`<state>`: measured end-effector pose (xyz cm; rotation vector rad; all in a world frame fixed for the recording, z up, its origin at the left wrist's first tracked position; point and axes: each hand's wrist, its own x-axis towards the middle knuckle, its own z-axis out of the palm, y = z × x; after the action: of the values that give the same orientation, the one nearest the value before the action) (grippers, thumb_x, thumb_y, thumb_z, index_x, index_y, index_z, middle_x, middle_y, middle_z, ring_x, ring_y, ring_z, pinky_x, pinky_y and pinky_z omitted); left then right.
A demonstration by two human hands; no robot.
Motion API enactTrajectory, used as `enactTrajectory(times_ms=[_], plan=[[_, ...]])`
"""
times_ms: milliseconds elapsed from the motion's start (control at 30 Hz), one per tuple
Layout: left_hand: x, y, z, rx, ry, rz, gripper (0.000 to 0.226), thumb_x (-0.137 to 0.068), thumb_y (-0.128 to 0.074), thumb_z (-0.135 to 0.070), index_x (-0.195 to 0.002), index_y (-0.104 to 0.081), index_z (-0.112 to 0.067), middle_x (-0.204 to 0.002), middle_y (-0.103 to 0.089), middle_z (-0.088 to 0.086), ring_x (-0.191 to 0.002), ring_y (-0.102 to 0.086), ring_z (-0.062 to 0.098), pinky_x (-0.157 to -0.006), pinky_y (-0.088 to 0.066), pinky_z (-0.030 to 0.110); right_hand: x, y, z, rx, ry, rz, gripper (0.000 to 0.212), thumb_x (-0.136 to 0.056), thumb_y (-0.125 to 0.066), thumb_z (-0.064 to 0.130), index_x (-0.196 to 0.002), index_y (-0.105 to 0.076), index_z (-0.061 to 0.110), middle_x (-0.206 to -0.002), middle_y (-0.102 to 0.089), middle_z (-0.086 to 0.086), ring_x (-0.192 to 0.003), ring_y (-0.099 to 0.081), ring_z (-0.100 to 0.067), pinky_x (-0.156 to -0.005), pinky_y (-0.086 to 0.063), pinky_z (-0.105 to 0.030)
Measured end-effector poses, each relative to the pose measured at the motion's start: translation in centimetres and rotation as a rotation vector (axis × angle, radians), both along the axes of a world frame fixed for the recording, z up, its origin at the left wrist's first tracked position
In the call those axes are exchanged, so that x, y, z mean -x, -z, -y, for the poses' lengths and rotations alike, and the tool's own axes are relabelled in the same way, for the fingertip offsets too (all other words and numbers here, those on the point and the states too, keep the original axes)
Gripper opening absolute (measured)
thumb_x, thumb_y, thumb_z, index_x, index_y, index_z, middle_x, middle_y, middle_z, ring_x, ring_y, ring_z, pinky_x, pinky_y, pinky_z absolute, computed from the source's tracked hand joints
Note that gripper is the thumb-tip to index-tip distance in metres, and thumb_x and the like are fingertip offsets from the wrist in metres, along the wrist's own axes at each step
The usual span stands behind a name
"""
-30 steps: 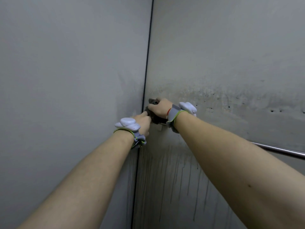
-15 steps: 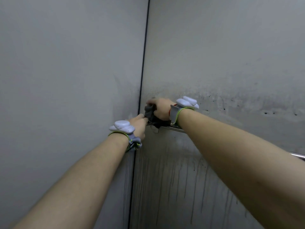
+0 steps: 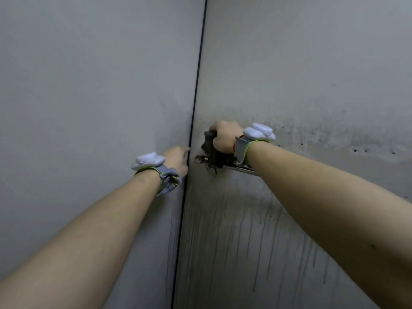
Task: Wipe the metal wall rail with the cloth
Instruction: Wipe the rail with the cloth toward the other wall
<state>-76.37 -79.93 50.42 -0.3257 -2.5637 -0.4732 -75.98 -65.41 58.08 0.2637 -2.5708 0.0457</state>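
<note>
Gripping a dark, crumpled cloth point(image 3: 210, 150), the right hand point(image 3: 226, 137) is seen closed in a fist over the left end of the metal wall rail point(image 3: 239, 168). The cloth is bunched under and to the left of that hand, wrapped around the rail, with frayed threads hanging just below it. The capped tip of the rail point(image 3: 199, 158) is left uncovered just to the left of the cloth; the rest of the rail is hidden behind the right forearm. The left hand point(image 3: 177, 159) is held near the dark vertical seam point(image 3: 196, 90) where two grey wall panels meet, apart from the cloth and the rail; a finger is pointed toward the seam, but whether the other fingers are spread or curled cannot be told. A pale wrist device point(image 3: 258, 131) is strapped on the right wrist and another point(image 3: 147, 161) on the left. Dark drip streaks point(image 3: 225, 221) are visible on the right panel below the rail.
</note>
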Motion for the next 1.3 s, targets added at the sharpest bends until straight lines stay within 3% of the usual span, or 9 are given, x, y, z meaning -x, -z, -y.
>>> enactTrajectory(times_ms=[133, 200, 300, 467, 667, 833, 1033, 1167, 1300], plan=[[0.4, -0.1, 0.8, 0.01, -0.009, -0.119, 0.062, -0.09, -0.058, -0.021, -0.147, -0.035, -0.012, -0.135, -0.051, 0.016, -0.121, -0.053, 0.033, -0.096, -0.043, 0.035, 1.9, 4.9, 1.7, -0.109, 0.015, 0.067, 0.051, -0.083, -0.055, 0.046, -0.123, -0.048, 0.015, -0.126, -0.042, -0.016, -0.105, -0.054, -0.039, -0.087, -0.044, -0.038], [0.4, -0.2, -0.1, 0.066, 0.055, -0.147, 0.064, -0.086, -0.063, -0.024, -0.143, -0.037, -0.011, -0.128, -0.054, 0.017, -0.118, -0.054, 0.035, -0.094, -0.044, 0.036, 2.4, 5.6, 1.1, -0.173, 0.018, -0.012, 0.049, -0.085, -0.055, 0.04, -0.124, -0.041, 0.014, -0.124, -0.039, -0.018, -0.1, -0.056, -0.042, -0.081, -0.043, -0.041], [0.5, -0.2, -2.6, 0.119, 0.126, -0.18, 0.047, -0.08, -0.064, -0.021, -0.123, -0.047, -0.011, -0.117, -0.06, 0.015, -0.109, -0.059, 0.036, -0.087, -0.05, 0.04, 2.0, 5.8, -0.5, -0.16, 0.003, -0.049, 0.048, -0.085, -0.057, 0.028, -0.125, -0.037, 0.012, -0.121, -0.041, -0.02, -0.096, -0.059, -0.048, -0.076, -0.046, -0.044], [0.6, 0.1, -5.6, 0.096, 0.097, -0.176, 0.039, -0.08, -0.058, -0.016, -0.118, -0.05, -0.01, -0.111, -0.06, 0.013, -0.097, -0.063, 0.037, -0.067, -0.046, 0.033, 0.2, 6.2, -2.7, -0.18, 0.011, -0.056, 0.055, -0.082, -0.063, 0.027, -0.128, -0.037, 0.01, -0.122, -0.045, -0.023, -0.095, -0.06, -0.047, -0.071, -0.044, -0.04], [-3.3, 1.1, -10.1, 0.06, 0.053, -0.155, 0.043, -0.084, -0.057, -0.02, -0.124, -0.044, -0.011, -0.118, -0.05, 0.014, -0.1, -0.061, 0.042, -0.076, -0.049, 0.042, -3.8, 5.9, -6.9, -0.229, 0.061, -0.056, 0.044, -0.086, -0.056, 0.029, -0.123, -0.04, 0.012, -0.119, -0.051, -0.021, -0.095, -0.06, -0.041, -0.069, -0.042, -0.038], [-9.3, 1.7, -16.6, 0.063, 0.096, -0.177, 0.055, -0.084, -0.06, -0.016, -0.133, -0.036, -0.01, -0.124, -0.046, 0.016, -0.103, -0.06, 0.045, -0.068, -0.036, 0.04, -9.8, 6.1, -13.3, -0.22, 0.085, -0.044, 0.045, -0.081, -0.06, 0.032, -0.117, -0.042, 0.013, -0.114, -0.056, -0.017, -0.089, -0.062, -0.037, -0.064, -0.041, -0.035], [-15.9, 2.2, -22.6, 0.181, 0.126, -0.257, 0.051, -0.087, -0.055, -0.016, -0.134, -0.035, -0.01, -0.119, -0.046, 0.014, -0.096, -0.063, 0.04, -0.061, -0.036, 0.04, -17.3, 6.4, -19.5, -0.197, 0.125, -0.013, 0.049, -0.084, -0.061, 0.035, -0.12, -0.039, 0.011, -0.118, -0.053, -0.02, -0.095, -0.061, -0.039, -0.066, -0.039, -0.034], [-18.9, 1.7, -25.2, 0.316, 0.109, -0.386, 0.045, -0.094, -0.043, -0.014, -0.137, -0.034, -0.008, -0.12, -0.049, 0.014, -0.1, -0.061, 0.037, -0.067, -0.04, 0.042, -21.1, 6.6, -22.8, -0.185, 0.132, -0.051, 0.054, -0.082, -0.061, 0.041, -0.121, -0.038, 0.012, -0.117, -0.054, -0.021, -0.093, -0.062, -0.042, -0.063, -0.038, -0.035], [-19.6, 2.5, -25.4, 0.331, 0.085, -0.461, 0.052, -0.096, -0.041, -0.016, -0.144, -0.027, -0.007, -0.13, -0.042, 0.012, -0.103, -0.056, 0.034, -0.076, -0.045, 0.041, -21.9, 7.8, -23.7, -0.211, 0.102, -0.11, 0.04, -0.086, -0.056, 0.029, -0.117, -0.036, 0.012, -0.102, -0.058, -0.019, -0.078, -0.062, -0.039, -0.055, -0.037, -0.034]])
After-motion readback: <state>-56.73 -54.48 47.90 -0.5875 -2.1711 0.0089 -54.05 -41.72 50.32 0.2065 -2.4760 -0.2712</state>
